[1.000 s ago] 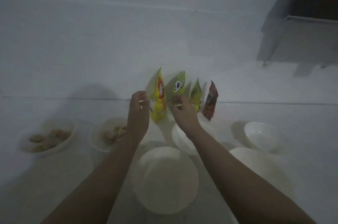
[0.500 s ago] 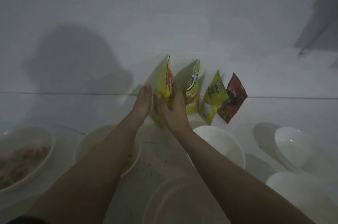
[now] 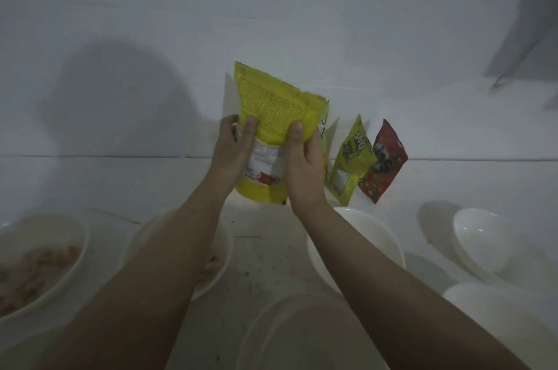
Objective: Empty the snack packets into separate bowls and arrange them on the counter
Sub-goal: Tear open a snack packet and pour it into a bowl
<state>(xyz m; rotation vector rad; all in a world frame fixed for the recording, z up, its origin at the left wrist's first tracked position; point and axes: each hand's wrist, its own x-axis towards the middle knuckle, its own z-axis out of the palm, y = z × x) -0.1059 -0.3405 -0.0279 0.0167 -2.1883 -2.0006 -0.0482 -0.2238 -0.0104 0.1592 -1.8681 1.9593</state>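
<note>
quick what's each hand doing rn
Left hand: closed on the left edge of the yellow snack packet.
Right hand: closed on the same packet's right edge.

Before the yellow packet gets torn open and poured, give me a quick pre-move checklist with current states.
1. Yellow packet held by both left hand and right hand: ok.
2. Packet top already open: cannot tell.
3. Empty bowl close by the right arm: ok.
4. Two left bowls already hold snacks, far-left bowl included: ok.
5. Green packet and red packet waiting against the wall: ok.
</note>
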